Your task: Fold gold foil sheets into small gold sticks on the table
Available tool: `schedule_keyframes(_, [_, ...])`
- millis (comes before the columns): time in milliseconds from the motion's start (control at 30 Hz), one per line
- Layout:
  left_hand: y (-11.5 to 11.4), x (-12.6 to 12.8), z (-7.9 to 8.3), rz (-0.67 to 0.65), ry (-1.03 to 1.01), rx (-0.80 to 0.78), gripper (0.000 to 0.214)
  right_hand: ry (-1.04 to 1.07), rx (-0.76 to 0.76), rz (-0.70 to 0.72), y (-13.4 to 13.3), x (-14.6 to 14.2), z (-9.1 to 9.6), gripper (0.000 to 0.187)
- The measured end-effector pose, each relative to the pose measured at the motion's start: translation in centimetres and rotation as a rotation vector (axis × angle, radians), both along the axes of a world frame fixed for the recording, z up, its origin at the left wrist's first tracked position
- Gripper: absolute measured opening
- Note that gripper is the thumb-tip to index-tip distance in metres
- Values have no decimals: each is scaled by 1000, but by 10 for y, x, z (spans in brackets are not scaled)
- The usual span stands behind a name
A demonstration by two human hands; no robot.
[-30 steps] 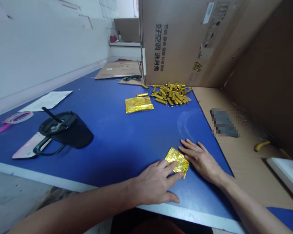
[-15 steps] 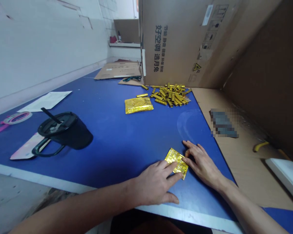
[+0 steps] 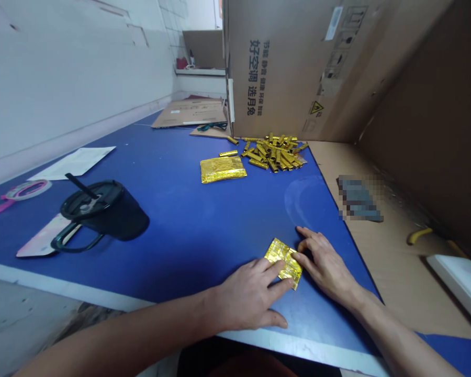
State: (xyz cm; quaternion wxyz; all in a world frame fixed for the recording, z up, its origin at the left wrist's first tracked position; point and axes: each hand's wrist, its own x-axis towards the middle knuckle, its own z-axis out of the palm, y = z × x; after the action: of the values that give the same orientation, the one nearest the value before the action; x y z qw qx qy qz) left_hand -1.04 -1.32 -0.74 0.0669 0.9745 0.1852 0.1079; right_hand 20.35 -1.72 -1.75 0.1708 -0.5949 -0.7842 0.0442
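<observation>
Left hand [image 3: 251, 296] open, flat; right hand [image 3: 325, 262] open, bent | gold foil square [image 3: 277, 251] pressed on tabletop [image 3: 180, 220] | could be skewed by uneven pressure

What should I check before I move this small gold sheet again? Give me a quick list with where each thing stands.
1. Left hand on the gold sheet: ok, its fingers lie across it.
2. Right hand at the sheet: ok, its thumb is at the right-hand edge.
3. Whole sheet in sight: not ok, left-hand fingers cover part of it.
4. Sheet fully flat against the blue tabletop: cannot tell, its surface looks creased and is partly hidden.
5. Black mug away from both hands: ok, it stands apart on the left.
6. Pile of gold tubes away from both hands: ok, it lies by the cardboard box.
</observation>
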Motion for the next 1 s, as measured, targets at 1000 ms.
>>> schedule_keyframes(1000, [-1,3,1,-2,6,2,64,-142,-1,-162,-3,2,-5,53])
